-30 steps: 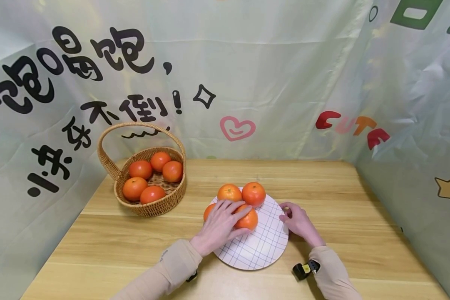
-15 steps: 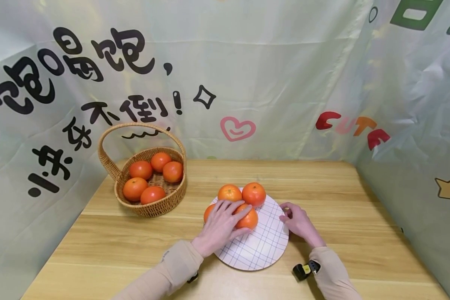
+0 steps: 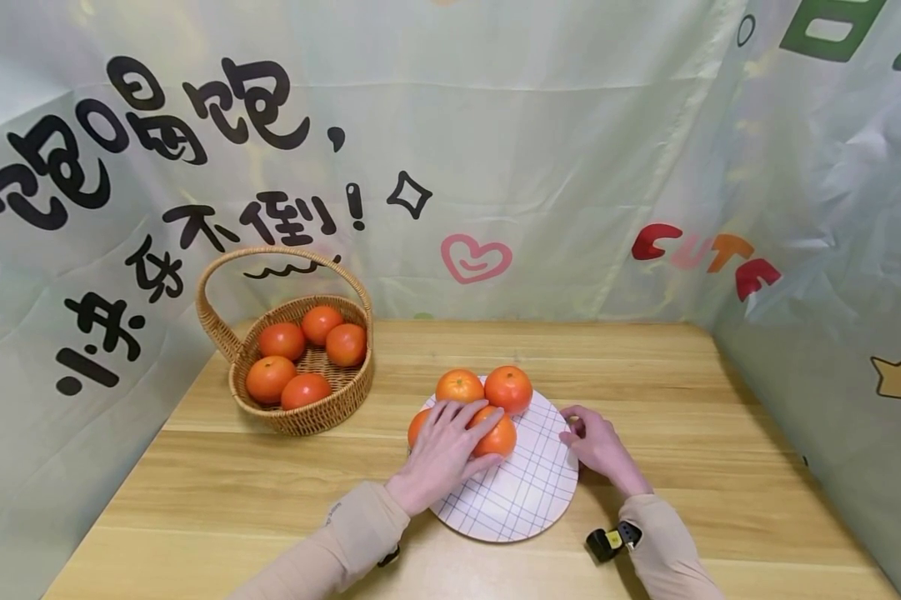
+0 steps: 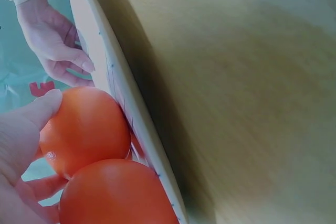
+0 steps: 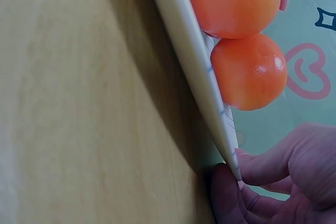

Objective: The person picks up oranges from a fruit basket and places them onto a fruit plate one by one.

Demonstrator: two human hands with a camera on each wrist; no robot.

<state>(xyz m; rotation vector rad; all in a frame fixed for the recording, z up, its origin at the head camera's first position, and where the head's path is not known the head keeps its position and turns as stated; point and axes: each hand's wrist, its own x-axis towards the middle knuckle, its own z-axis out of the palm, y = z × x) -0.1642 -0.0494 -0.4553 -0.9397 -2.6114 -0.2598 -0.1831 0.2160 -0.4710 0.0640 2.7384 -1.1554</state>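
A round white plate [image 3: 528, 500] with a thin blue grid lies in front of me, several oranges grouped on its far left part. My left hand [image 3: 435, 458] reaches over them, thumb and fingers spread around the nearest orange [image 3: 499, 438]. In the left wrist view the thumb presses this orange [image 4: 86, 129] from one side and fingertips show on the other. A second orange [image 3: 417, 425] is half hidden behind that hand. At the plate's right edge, my right hand [image 3: 600, 442] pinches the rim; the right wrist view shows its thumb [image 5: 262, 166] above and a finger below.
A wicker basket [image 3: 337, 408] with a tall handle stands at the back left, holding several oranges [image 3: 270, 379]. Printed cloth [image 3: 563, 167] walls the wooden table [image 3: 645, 367] at the back and sides. A small black device [image 3: 606, 543] sits at the right wrist.
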